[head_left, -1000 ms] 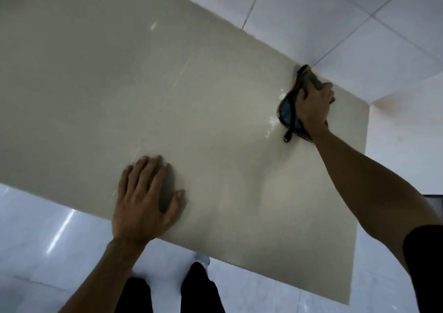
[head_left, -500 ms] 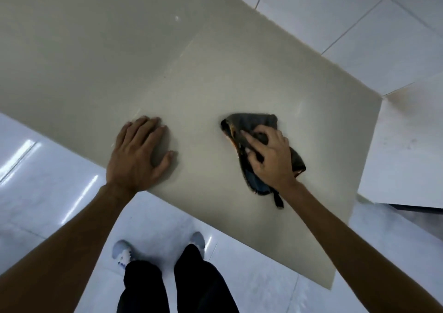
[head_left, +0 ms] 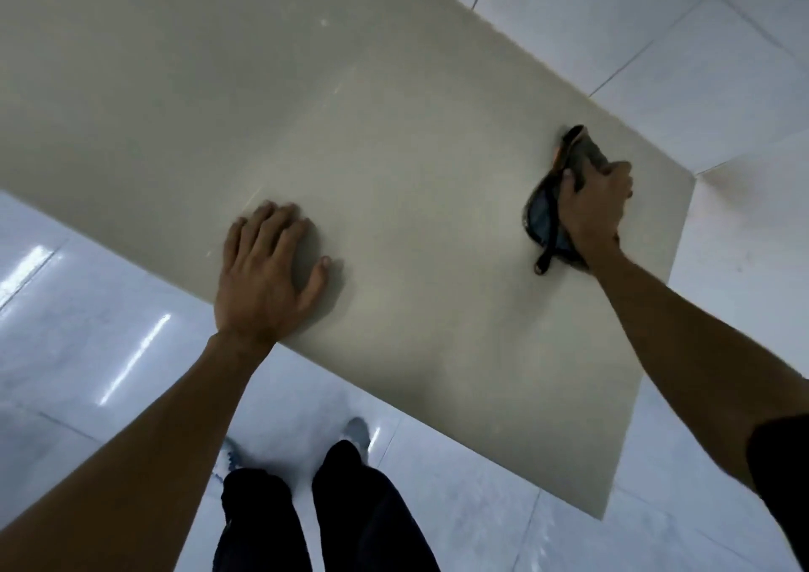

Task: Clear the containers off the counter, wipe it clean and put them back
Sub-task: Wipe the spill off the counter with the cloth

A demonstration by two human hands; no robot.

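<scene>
The beige counter [head_left: 306, 103] fills the upper left and middle of the head view; no containers show on it. My left hand [head_left: 267, 274] lies flat on the counter near its front edge, fingers straight and spread. My right hand [head_left: 595, 204] is stretched out to the far right of the counter, close to the back wall. It presses down on a dark crumpled cloth [head_left: 543, 212], with fingers curled over the cloth's far end. A short strap of the cloth trails toward me.
White wall tiles [head_left: 656, 37] rise behind the counter. A pale side wall [head_left: 744, 230] closes its right end. The glossy white floor [head_left: 87, 344] lies below the front edge, with my dark trousers [head_left: 324, 519] and shoes there.
My right hand has swept the cloth from the middle of the counter out to the far right, near the back wall. My left hand has stayed flat in the same place.
</scene>
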